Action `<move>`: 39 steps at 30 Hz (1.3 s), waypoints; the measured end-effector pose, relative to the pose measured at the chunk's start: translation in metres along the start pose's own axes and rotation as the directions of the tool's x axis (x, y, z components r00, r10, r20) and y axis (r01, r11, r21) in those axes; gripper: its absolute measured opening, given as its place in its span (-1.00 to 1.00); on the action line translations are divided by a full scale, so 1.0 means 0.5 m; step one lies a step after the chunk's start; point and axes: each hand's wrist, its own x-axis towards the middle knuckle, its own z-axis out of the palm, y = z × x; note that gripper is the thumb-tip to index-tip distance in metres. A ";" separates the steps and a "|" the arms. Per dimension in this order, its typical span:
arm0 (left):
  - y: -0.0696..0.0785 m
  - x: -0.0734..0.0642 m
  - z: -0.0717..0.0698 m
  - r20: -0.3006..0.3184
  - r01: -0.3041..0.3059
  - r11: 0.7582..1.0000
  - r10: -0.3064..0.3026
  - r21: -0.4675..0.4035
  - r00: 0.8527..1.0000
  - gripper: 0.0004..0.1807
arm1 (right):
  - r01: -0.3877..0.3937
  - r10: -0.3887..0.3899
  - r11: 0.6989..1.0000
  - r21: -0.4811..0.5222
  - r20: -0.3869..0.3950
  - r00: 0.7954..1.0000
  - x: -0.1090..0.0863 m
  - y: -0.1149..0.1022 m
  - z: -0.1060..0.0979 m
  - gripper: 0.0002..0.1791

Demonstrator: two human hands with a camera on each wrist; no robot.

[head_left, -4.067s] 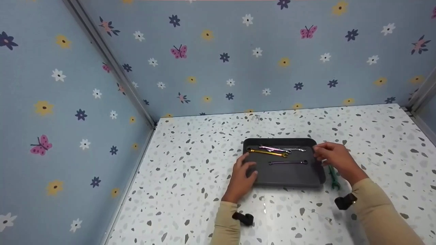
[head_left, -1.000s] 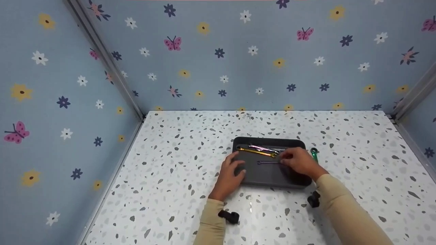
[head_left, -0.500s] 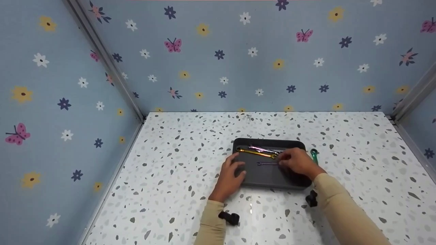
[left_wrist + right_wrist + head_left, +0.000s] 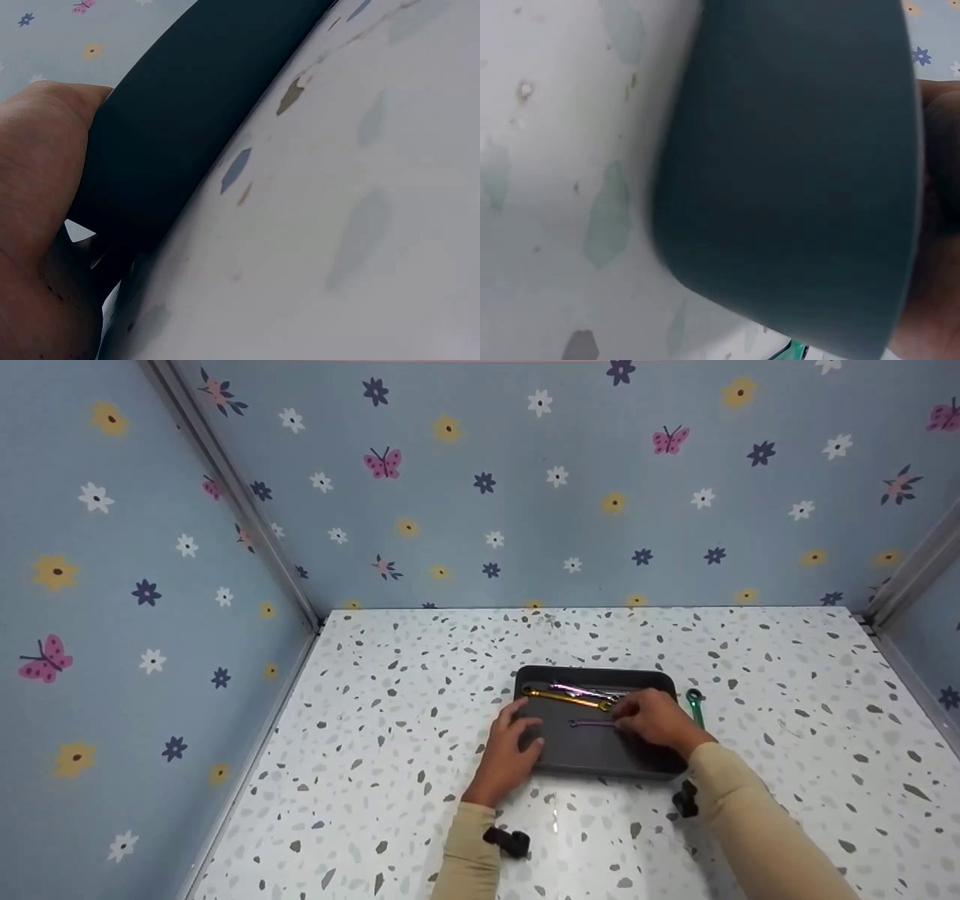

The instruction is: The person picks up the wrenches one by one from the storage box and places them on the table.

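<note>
My left hand (image 4: 510, 754) holds the left side of a dark grey tray (image 4: 581, 754), its thumb over the rim near the front corner. The thumb lies over the tray wall (image 4: 180, 105) in the left wrist view. Inside the tray, my right hand (image 4: 656, 720) pinches a small purple wrench (image 4: 589, 723); the hand hides its right half. Just behind the fingertips lies a gold combination wrench (image 4: 566, 699), with a pinkish-purple wrench (image 4: 574, 689) and a silver one beyond it, partly covered. The right wrist view shows mostly the tray's outer wall (image 4: 795, 172).
A green wrench (image 4: 695, 706) lies on the speckled white table (image 4: 405, 720) just right of the tray, partly behind the right hand. Blue flower-patterned panels (image 4: 450, 495) enclose the table at the back and sides.
My right hand has moved from the tray's right rim inward to the purple wrench, uncovering the green wrench's ring end. Over the last second it barely shifts. The left hand stays on the tray.
</note>
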 end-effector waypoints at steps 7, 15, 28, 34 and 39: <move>-0.002 0.002 0.001 0.000 -0.013 1.000 0.013 -0.001 1.000 -0.66 | -0.026 0.026 1.000 0.012 0.023 0.999 -0.003 0.001 0.001 -0.72; -0.002 0.003 0.001 0.004 -0.005 1.000 0.005 0.012 1.000 -0.64 | -0.046 0.046 0.999 0.010 0.050 0.998 -0.001 -0.001 -0.002 -0.70; -0.001 0.001 0.002 -0.006 0.008 1.000 -0.008 -0.004 1.000 -0.64 | -0.036 0.040 0.997 -0.061 0.070 0.997 0.001 -0.001 0.003 -0.87; -0.004 0.000 0.002 -0.004 -0.002 1.000 0.002 -0.010 1.000 -0.67 | -0.016 0.025 0.995 -0.099 0.091 0.996 0.002 0.004 0.010 -0.93; -0.005 0.001 0.001 -0.005 -0.006 1.000 0.006 -0.001 1.000 -0.67 | -0.039 0.050 0.995 -0.094 0.109 0.993 0.003 0.003 0.008 -0.92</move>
